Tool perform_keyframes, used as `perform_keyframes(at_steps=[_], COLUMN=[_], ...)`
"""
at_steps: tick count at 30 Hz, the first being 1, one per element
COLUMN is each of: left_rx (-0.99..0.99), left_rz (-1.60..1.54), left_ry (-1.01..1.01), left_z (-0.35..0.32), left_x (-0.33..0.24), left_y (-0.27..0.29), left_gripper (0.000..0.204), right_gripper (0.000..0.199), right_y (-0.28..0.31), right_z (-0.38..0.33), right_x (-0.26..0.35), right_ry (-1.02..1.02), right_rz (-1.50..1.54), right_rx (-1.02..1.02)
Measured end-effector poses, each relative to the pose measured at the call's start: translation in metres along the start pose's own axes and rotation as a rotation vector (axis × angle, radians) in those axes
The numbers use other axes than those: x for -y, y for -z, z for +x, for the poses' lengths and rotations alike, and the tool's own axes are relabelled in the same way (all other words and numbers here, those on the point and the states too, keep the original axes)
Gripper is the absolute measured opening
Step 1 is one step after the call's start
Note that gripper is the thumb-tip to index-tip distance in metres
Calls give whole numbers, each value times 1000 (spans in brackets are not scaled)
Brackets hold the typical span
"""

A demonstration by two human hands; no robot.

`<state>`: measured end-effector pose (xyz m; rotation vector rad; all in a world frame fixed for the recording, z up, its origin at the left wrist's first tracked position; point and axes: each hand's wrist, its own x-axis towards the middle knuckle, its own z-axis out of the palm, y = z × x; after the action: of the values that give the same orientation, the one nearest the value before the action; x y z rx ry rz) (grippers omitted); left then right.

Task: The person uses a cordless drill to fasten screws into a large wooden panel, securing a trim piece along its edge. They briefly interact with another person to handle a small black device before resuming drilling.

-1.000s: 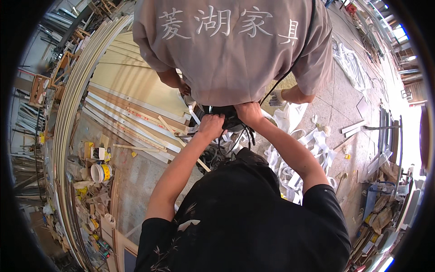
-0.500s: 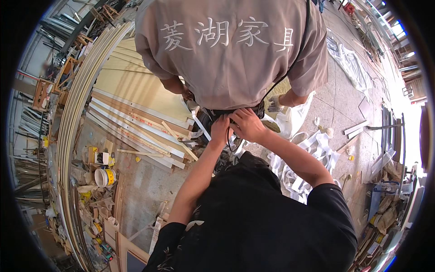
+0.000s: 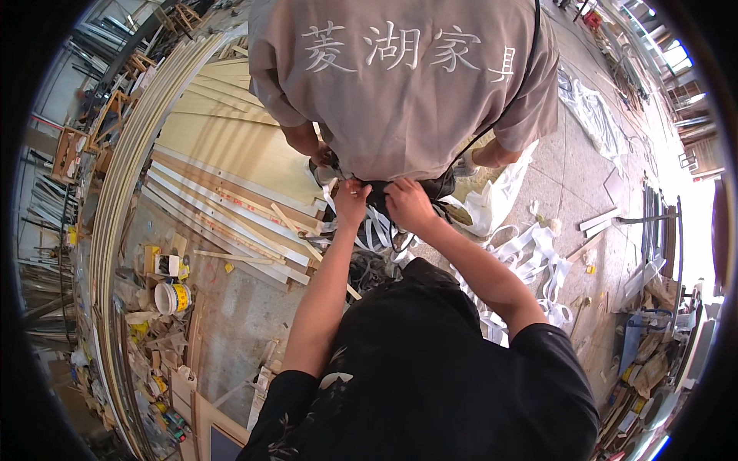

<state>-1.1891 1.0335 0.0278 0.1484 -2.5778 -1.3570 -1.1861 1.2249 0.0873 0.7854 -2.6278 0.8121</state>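
A person in a brown work shirt point(image 3: 407, 100) stands just in front, back toward me. A thin black cable point(image 3: 513, 100) runs down that back from the right shoulder to the waist. At the waist, below the shirt's hem, a dark band point(image 3: 377, 198) shows between my hands. My left hand point(image 3: 354, 202) is closed at its left side, thumb pointing inward; what its fingers hold is hidden. My right hand point(image 3: 410, 205) lies against the band's right part with bent fingers; its grip is also hidden. A small gap separates the two hands.
Long stacked strips point(image 3: 127, 177) curve along the left, beside yellow panels point(image 3: 223, 138) and loose boards. A white bucket point(image 3: 172, 298) stands among scraps. White straps point(image 3: 530, 261) lie tangled on the right floor, near white sheeting point(image 3: 496, 196). The person's gloved hand point(image 3: 466, 164) hangs at the right.
My hands, close together before, have drawn apart; the left one has moved left. A dark loop hanging under them is less plain. The person in front has shifted slightly right in the picture.
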Motion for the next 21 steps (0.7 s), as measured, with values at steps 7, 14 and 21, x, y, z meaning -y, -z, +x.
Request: perform_keyframes(at_steps=[7, 14, 21], left_rx=[199, 228, 190], left_rz=[18, -415, 60], left_ry=[171, 146, -181], left_z=[7, 7, -2], left_x=[-10, 17, -15], left_y=[13, 26, 33], left_gripper=[20, 24, 22], right_gripper=[33, 37, 32], right_y=[-59, -67, -49], right_z=[24, 26, 26], right_x=[22, 18, 16], right_ry=[-78, -36, -270], right_rz=[-392, -177, 15], right_rx=[250, 209, 343])
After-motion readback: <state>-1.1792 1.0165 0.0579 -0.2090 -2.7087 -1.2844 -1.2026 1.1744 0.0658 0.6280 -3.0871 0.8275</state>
